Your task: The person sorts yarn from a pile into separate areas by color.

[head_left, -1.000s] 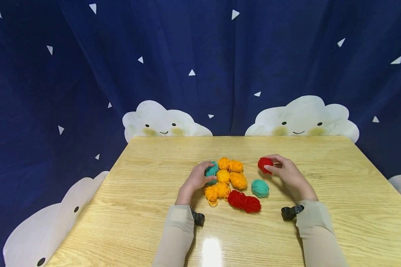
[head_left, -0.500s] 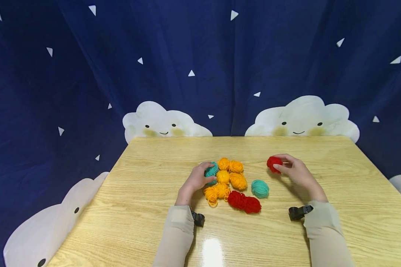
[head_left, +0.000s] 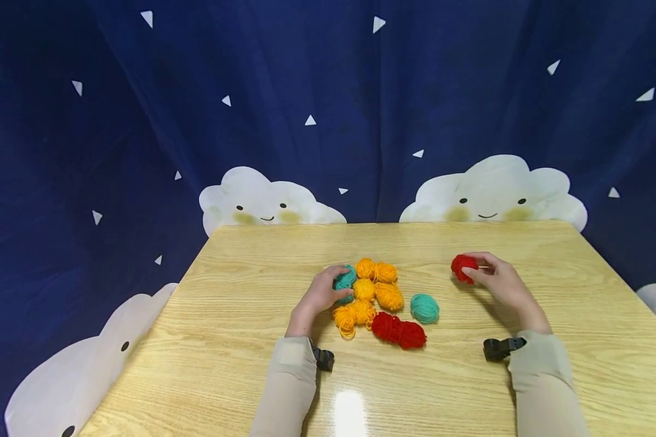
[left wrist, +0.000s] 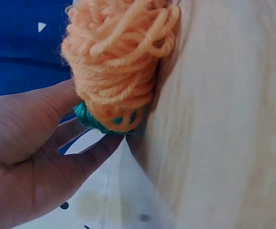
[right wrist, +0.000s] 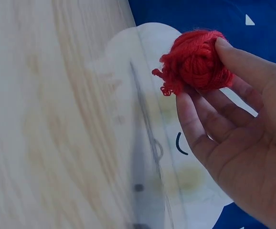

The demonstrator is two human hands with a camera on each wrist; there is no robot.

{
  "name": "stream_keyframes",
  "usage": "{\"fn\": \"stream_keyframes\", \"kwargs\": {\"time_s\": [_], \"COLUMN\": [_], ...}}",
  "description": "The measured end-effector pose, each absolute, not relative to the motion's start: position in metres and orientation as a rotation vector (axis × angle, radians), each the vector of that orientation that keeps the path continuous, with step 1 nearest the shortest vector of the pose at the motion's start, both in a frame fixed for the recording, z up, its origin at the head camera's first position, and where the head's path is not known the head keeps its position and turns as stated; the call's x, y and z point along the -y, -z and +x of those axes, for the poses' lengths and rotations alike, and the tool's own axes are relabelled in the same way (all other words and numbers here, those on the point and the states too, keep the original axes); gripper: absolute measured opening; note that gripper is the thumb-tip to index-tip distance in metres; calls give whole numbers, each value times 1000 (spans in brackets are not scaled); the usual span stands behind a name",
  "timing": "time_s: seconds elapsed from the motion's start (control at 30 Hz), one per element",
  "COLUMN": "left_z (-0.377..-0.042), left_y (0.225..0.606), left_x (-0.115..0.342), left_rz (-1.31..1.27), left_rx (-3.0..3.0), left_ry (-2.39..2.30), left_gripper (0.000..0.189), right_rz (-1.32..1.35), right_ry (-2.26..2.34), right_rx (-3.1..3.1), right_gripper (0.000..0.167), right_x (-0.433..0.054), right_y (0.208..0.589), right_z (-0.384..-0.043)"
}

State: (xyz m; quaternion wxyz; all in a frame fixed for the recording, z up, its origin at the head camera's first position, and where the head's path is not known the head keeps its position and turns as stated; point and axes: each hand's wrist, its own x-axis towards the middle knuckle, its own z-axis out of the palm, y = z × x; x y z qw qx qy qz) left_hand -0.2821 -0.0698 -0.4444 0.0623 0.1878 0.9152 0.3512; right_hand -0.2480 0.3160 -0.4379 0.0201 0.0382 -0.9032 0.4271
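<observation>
My right hand (head_left: 500,280) holds a small red yarn ball (head_left: 464,269) between thumb and fingers. In the right wrist view this ball (right wrist: 197,62) has a few loose loops and seems raised off the table. At the left, my left hand (head_left: 321,291) grips a teal yarn skein (head_left: 345,283), thumb on its near side and fingers on its far side. Touching or close beside it lie several orange yarn bundles (head_left: 389,295). One orange bundle (left wrist: 116,62) covers most of the teal yarn (left wrist: 87,117) in the left wrist view.
A red double yarn bundle (head_left: 399,331) lies at the near side of the orange group. One separate teal yarn ball (head_left: 424,309) sits between the group and my right hand. The wooden table (head_left: 240,376) ends at a dark blue curtain (head_left: 284,73) with white clouds.
My right hand has moved to the right, carrying the red yarn ball away from the orange group. The left hand keeps its place on the teal skein.
</observation>
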Motion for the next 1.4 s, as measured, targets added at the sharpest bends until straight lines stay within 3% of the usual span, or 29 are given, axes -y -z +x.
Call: {"fn": "stream_keyframes", "kwargs": {"time_s": [0.63,1.4], "left_z": [-282,-282], "left_y": [445,443], "left_x": [71,69], "left_rz": [538,528], "left_rx": [-2750,-2759], "left_ry": [-1080,-1075], "left_gripper": [54,53], "right_rz": [53,-11], "right_ry": [-1328,-1201], "right_rx": [2800,2843], "right_gripper": [61,55], "right_x": [-343,-355], "right_y": [440,449], "right_z": [-245,-243]}}
